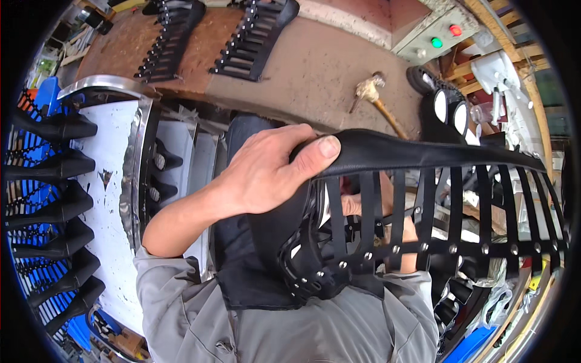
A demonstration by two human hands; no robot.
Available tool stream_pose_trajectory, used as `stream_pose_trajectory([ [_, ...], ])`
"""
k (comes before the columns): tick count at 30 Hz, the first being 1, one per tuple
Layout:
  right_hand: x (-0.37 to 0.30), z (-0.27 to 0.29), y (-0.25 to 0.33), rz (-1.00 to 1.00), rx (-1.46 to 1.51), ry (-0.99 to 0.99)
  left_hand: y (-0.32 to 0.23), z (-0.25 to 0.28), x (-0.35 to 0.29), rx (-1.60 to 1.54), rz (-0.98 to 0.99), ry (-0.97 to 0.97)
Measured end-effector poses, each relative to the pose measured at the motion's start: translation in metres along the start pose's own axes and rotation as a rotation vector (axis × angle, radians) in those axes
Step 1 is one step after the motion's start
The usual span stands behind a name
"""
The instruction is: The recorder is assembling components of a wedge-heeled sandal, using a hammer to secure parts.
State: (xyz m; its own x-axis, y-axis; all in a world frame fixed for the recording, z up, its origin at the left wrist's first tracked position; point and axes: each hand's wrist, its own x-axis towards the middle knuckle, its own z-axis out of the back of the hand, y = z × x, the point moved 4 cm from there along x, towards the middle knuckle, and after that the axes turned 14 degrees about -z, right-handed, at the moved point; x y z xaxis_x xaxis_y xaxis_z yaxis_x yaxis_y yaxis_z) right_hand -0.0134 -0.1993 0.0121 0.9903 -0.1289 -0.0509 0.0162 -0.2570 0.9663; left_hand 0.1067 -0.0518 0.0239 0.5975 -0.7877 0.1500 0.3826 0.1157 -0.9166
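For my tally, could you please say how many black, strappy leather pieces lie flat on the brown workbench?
2: on the brown workbench, one black, strappy leather piece lies at left, the second piece to its right. Others may be beyond the top edge.

1. Toward three o'clock we see a smooth, leather-like boot upper (417, 153) with shiny metal studs (452, 248).
2. At twelve, a matt, specked benchtop (321, 66).
3. At two, a wooden hammer handle (390, 118).
4. At six, our matt cloth clothing (339, 333).
5. At ten, a polished metal rail (112, 83).

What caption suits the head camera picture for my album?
Left hand grips a black strappy boot; a hammer lies beyond.
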Motion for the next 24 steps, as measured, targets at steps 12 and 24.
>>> stream_pose_trajectory([
  [12,0.025,-0.062,-0.032,-0.515,-0.096,-0.081,0.018,-0.003,-0.03,-0.06,-0.225,0.042],
  [24,0.014,-0.013,-0.023,-0.903,-0.266,-0.132,0.017,-0.015,-0.043,0.106,0.004,-0.143],
])
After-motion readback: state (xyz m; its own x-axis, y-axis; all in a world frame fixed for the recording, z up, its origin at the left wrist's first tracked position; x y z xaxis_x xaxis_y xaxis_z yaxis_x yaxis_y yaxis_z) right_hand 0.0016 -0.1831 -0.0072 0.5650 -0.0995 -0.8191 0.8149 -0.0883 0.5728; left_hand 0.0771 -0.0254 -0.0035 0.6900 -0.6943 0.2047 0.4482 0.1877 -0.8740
